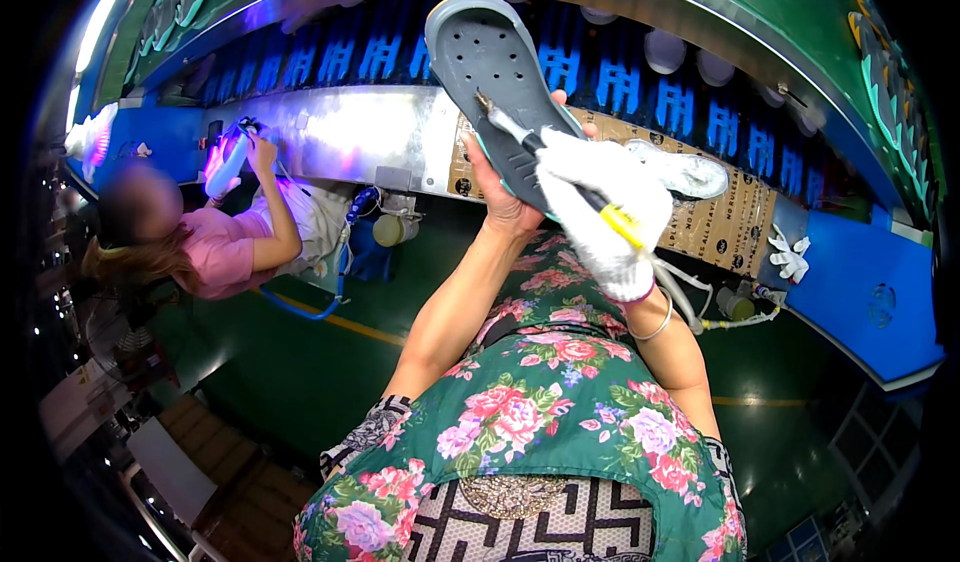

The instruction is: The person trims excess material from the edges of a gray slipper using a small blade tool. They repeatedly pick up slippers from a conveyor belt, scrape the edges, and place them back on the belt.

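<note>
A dark grey shoe sole [492,60] with several small holes near its far end is held up over the bench edge. My bare left hand [507,190] grips it from below, fingers wrapped around both sides. In a white knit glove, my right hand [605,202] is closed around a slim brush [512,130] with a yellow section on its handle. The brush tip lies against or just above the sole's inner surface; which one I cannot tell. From the handle's rear a pale hose [680,297] runs down beside my right wrist.
Printed cardboard [725,224] covers the bench, with a plastic-wrapped white item [688,174] on it. A white glove [790,254] lies beside the blue panel [860,282] at right. Behind runs a blue-lit slatted conveyor [615,80]. At left a co-worker [225,252] handles another piece.
</note>
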Demonstrator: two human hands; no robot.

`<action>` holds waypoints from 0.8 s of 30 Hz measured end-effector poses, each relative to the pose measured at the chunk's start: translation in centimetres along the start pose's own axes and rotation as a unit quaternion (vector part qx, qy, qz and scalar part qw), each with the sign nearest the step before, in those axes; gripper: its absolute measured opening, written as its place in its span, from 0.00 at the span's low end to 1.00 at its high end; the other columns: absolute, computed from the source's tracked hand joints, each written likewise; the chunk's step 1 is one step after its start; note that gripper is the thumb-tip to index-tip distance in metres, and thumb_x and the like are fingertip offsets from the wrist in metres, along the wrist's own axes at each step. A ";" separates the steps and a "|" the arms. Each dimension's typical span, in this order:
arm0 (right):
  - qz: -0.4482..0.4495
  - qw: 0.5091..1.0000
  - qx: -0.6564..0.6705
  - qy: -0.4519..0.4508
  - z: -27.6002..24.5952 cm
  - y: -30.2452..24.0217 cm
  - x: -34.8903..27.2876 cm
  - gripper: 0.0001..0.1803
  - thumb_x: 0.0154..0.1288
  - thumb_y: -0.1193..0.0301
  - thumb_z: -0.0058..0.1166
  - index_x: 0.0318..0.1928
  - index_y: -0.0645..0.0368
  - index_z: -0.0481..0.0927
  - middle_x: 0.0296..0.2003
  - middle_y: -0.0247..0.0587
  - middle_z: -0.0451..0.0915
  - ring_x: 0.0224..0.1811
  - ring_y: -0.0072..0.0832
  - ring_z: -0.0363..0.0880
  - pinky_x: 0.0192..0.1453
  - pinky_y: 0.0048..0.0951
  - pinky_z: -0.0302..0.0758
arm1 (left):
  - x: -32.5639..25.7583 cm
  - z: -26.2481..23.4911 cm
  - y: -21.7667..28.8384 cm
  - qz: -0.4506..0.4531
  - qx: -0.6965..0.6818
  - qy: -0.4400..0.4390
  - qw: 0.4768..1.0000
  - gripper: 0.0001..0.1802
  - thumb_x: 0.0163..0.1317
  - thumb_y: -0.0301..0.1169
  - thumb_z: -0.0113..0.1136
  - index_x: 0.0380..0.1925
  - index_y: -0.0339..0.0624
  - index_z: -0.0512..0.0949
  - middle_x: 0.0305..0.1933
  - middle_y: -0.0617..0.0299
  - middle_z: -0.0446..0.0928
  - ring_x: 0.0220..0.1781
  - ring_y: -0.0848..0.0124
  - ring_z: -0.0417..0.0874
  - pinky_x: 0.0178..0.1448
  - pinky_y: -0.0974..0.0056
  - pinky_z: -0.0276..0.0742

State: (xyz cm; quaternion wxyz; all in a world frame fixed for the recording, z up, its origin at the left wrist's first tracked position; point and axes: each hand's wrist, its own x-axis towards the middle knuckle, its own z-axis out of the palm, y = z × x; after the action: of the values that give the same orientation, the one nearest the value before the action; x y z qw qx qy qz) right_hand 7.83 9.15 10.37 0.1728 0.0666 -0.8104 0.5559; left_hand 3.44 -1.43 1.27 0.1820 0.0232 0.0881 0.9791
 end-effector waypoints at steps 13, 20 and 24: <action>0.079 0.991 0.106 0.009 0.5 0.2 -1.1 0.10 0.60 0.79 0.66 0.44 0.63 0.88 0.41 0.38 0.89 0.43 0.24 0.86 0.53 0.28 0.80 | 1.4 -0.8 0.1 -0.035 -0.068 -0.052 0.996 0.66 0.45 0.87 0.41 0.71 0.46 0.62 0.60 0.39 0.75 0.53 0.43 0.83 0.61 0.37 0.80; -0.098 0.992 -0.074 0.025 -0.3 0.6 -1.7 0.11 0.55 0.79 0.69 0.40 0.59 0.88 0.42 0.44 0.89 0.40 0.34 0.87 0.47 0.31 0.81 | 1.9 -1.3 1.0 -0.074 -0.016 -0.056 0.996 0.63 0.48 0.85 0.45 0.70 0.44 0.64 0.60 0.39 0.75 0.58 0.43 0.80 0.57 0.32 0.79; -0.049 0.999 -0.007 -0.020 -0.5 0.4 -2.1 0.11 0.55 0.80 0.69 0.42 0.62 0.88 0.42 0.46 0.88 0.41 0.32 0.87 0.46 0.30 0.81 | 2.5 -2.0 1.2 -0.069 -0.034 -0.090 0.993 0.63 0.47 0.85 0.46 0.70 0.44 0.65 0.60 0.38 0.75 0.60 0.44 0.80 0.57 0.31 0.79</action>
State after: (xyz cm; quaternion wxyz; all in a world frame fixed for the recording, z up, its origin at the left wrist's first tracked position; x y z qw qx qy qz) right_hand 9.78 9.59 9.46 0.1842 0.1159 -0.8131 0.5399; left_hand 0.57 -1.93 -0.40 0.2572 0.0991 0.0398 0.9604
